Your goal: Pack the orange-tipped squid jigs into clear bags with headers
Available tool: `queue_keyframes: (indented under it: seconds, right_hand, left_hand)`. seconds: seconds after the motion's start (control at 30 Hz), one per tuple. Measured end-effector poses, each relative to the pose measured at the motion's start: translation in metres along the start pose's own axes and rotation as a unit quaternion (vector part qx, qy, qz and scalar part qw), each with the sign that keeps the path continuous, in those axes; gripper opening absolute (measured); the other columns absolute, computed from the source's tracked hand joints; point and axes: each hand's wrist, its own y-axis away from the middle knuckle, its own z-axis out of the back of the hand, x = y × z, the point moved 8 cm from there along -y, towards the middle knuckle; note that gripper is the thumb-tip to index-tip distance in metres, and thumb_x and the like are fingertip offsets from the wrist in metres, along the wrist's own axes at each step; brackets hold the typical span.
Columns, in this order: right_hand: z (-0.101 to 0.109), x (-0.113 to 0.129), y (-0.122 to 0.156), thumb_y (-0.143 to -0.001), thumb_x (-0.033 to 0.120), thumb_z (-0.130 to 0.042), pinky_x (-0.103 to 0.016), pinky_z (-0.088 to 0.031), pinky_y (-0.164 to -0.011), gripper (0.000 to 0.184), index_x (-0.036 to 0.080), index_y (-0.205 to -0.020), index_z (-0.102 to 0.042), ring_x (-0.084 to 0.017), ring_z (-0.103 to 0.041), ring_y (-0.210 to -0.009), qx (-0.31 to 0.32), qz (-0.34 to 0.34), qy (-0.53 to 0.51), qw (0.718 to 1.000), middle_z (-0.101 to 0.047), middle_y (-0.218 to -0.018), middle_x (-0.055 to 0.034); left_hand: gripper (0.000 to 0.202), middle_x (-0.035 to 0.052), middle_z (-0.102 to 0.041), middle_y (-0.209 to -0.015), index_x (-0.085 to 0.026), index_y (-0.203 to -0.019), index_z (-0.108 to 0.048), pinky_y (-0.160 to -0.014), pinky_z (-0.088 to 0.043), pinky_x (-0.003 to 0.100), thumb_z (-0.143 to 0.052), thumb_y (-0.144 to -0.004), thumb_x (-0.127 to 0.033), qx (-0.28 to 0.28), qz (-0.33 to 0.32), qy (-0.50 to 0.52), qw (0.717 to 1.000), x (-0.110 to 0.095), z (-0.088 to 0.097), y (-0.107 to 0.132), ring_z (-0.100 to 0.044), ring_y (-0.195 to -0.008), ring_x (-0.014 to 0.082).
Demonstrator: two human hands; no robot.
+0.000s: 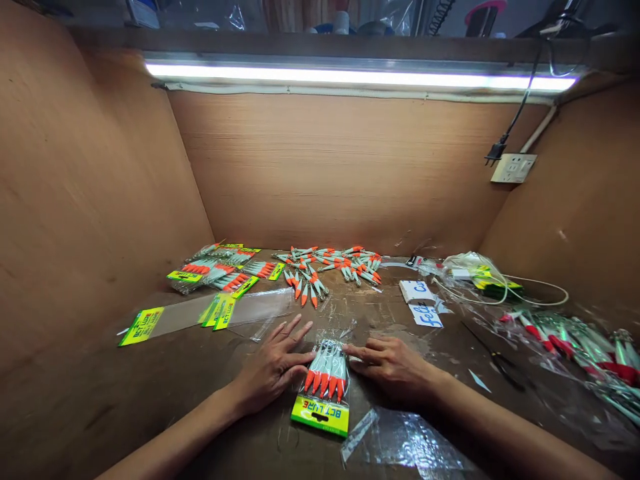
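A clear packet of fishing lures (326,373) lies flat on the bench between my hands, its yellow-green header card towards me. Inside, several white lures with orange ends sit side by side. My left hand (275,360) rests open with its fingers spread, thumb and fingertips at the packet's left edge. From the other side, my right hand (390,363) reaches the packet's top right edge with its index finger stretched out; its other fingers are curled and its thumb is hidden. Neither hand grips anything that I can see.
Loose orange-and-white lures (335,263) lie at the back, filled packets (215,270) at back left. Bags with header cards (215,313) lie left. Plastic film (405,440) is near my right forearm. Pliers (500,363), handwritten cards (420,300) and red-and-white lures (575,340) are right.
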Motion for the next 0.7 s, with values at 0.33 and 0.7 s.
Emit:
queue_keyframes:
  seconds: [0.33,0.7]
  right_hand:
    - [0.026,-0.07,0.035,-0.093,0.017,-0.052,-0.044,-0.051,-0.099,0.037,0.028,-0.127,-0.063,-0.025,-0.058,-0.121,-0.115,-0.21,-0.101,0.966,-0.057,-0.138,-0.0095]
    - [0.011,-0.185,0.144,-0.089,0.06,-0.051,-0.058,-0.041,-0.099,0.075,0.016,-0.149,-0.038,-0.045,-0.048,-0.127,-0.04,-0.576,0.168,0.799,-0.036,-0.15,-0.0252]
  left_hand:
    - [0.032,0.0092,-0.044,-0.152,-0.026,-0.108,-0.075,-0.12,-0.017,0.051,-0.074,-0.081,-0.043,-0.036,0.078,0.125,0.988,0.013,-0.006,-0.049,-0.025,-0.148,0.0331]
    - [0.053,0.0046,-0.067,-0.1,-0.019,-0.107,-0.057,-0.068,-0.056,0.028,-0.078,-0.072,-0.052,-0.357,0.238,0.292,0.855,0.083,0.14,-0.011,-0.066,-0.079,0.016]
